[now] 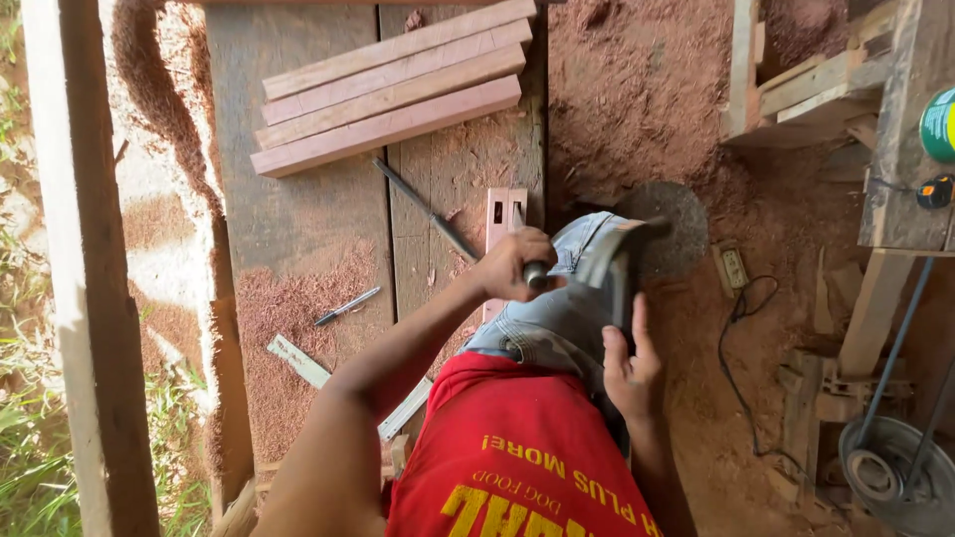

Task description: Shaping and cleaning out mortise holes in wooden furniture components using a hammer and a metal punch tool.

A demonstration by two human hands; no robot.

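While our left hand (512, 264) is clamped on the chisel (533, 270) at the mortised wood piece (502, 214) on the bench (308, 229), our right hand (629, 360) grips the hammer (619, 261) handle. We'd keep chisel upright w/ short, square taps. Count: 4 planks (388, 94), 1 pen (348, 305), 1 rod (423, 209).

A steel-bladed chisel (521, 239) stands upright in a mortised reddish wood piece (500, 214); a dark-headed hammer (619, 261) hovers beside it.
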